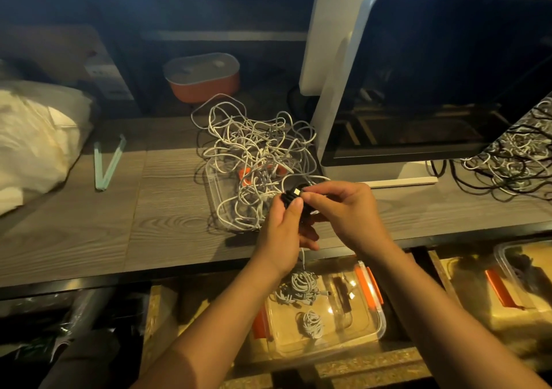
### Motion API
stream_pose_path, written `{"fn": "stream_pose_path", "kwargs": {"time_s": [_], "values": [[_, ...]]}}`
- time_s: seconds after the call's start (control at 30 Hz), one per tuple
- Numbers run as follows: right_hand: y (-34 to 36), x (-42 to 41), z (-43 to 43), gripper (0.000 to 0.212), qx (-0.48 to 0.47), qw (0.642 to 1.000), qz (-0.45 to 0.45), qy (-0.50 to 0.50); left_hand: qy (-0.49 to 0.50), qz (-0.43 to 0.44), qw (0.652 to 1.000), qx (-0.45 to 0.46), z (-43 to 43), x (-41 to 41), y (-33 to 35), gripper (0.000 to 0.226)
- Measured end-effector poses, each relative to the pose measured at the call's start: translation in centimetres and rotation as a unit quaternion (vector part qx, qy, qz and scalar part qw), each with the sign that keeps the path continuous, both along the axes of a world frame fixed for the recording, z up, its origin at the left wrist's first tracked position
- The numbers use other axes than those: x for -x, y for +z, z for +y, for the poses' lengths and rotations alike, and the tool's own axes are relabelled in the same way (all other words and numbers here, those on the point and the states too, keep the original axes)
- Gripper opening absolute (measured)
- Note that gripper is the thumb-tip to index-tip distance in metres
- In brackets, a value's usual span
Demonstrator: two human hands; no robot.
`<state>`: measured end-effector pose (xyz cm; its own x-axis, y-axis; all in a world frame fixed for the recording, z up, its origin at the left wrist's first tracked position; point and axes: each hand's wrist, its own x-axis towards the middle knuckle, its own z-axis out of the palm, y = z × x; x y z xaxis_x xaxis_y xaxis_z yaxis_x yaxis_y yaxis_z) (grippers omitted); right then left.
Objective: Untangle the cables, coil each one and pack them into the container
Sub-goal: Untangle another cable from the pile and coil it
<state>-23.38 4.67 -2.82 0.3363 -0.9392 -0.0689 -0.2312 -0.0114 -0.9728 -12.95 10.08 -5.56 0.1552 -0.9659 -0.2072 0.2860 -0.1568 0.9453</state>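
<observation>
Both hands meet above the front edge of the worktop [167, 209] on one black cable [292, 201], wound into a small tight bundle. The left hand [283, 227] grips the bundle from below, fingers curled under it and thumb pressed against its side. The right hand [343, 206] pinches the cable's loose end, where a silver connector tip shows between forefinger and thumb. Just behind the hands a tangle of white cables [254, 146] sprawls over a clear tray [213, 200] on the worktop. A second tangle [513, 164], black and white strands mixed, lies to the right by the monitor [433, 74]. Below the worktop's edge sits the clear container [378, 326] with orange clips, holding two white coils [298, 285]. Two pale green sticks [109, 164] lie in a V at left, and an orange box [203, 79] with a grey lid stands behind.
</observation>
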Motion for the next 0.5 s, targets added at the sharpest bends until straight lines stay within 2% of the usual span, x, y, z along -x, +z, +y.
{"fn": "stream_pose_path", "kwargs": {"time_s": [0.13,0.27,0.37,0.5], "values": [[0.6,-0.3,-0.7,0.010,0.007,0.990,0.125,0.060,-0.023,-0.039,0.999,-0.010,0.6,-0.8,-0.7,0.016],[1.2,-0.3,-1.2,0.009,-0.034,0.985,0.145,0.088,-0.064,-0.084,0.994,-0.009,1.0,-1.6,-0.7,0.017],[1.5,-0.1,-1.2,0.009,-0.051,0.978,0.151,0.133,-0.113,-0.082,0.990,-0.026,1.3,-2.1,-0.3,0.014],[1.3,0.7,-1.0,0.006,0.018,0.963,0.197,0.183,-0.130,-0.102,0.985,-0.058,1.1,-2.1,-0.3,0.011]]}}
